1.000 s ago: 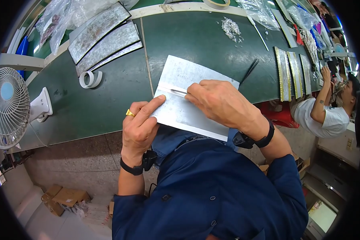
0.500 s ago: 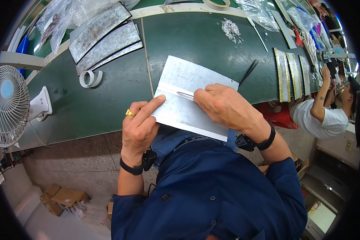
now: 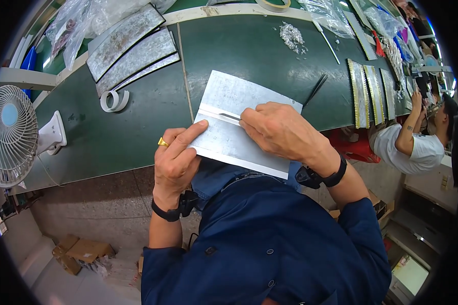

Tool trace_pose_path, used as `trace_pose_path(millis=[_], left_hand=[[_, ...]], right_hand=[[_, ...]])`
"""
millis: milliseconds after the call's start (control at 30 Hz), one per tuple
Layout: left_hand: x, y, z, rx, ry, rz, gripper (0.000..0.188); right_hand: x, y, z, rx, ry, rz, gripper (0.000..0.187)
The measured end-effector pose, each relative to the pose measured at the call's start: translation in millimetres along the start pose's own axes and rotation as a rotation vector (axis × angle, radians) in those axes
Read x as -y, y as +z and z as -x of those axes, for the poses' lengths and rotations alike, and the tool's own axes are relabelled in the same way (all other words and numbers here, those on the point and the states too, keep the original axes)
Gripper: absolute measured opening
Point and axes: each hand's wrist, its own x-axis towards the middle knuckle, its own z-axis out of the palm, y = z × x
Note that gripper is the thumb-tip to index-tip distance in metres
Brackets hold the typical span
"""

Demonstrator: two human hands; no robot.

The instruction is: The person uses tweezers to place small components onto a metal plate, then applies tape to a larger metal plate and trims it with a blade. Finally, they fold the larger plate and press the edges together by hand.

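Note:
A flat silver metal sheet [image 3: 229,138] with a narrow white strip [image 3: 215,113] across its face lies tilted at the table's front edge, partly over my lap. My left hand [image 3: 175,155] grips the sheet's left edge, with one fingertip pressing on top just below the strip. In my right hand [image 3: 280,127], closed fingers hold a thin pointed metal tool [image 3: 230,117]. Its tip lies along the strip and points left; the rest is hidden in the hand. Black tweezers [image 3: 315,90] rest on the table beyond the sheet's right corner.
On the green table [image 3: 229,46] are stacked metal plates [image 3: 132,46], a white tape roll [image 3: 114,100], small shiny pieces [image 3: 291,36], a white stick [image 3: 326,43] and toothed-edge strips [image 3: 360,94]. A white fan [image 3: 10,134] stands left. Another person [image 3: 417,137] sits at right.
My right hand and the pointed tool have shifted slightly left along the white strip. My left hand keeps its hold on the sheet.

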Motion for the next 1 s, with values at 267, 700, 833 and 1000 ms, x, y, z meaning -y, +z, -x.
trace_pose_path(millis=[267,700,833,1000], left_hand=[[-1.3,-0.4,-1.9,-0.002,-0.002,0.005,0.026],[-5.5,-0.8,-1.6,0.004,-0.014,-0.030,0.025],[-6.1,-1.1,-2.7,0.014,-0.017,-0.037,0.024],[-6.6,0.4,-1.1,0.016,-0.012,-0.059,0.024]], right_hand=[[2.6,-1.3,-3.5,-0.026,-0.021,-0.018,0.014],[4.1,-13.3,12.1,0.077,0.044,-0.002,0.015],[1.2,-15.0,21.6,0.067,0.053,-0.008,0.015],[-1.0,-14.9,31.9,0.054,0.049,0.000,0.015]])
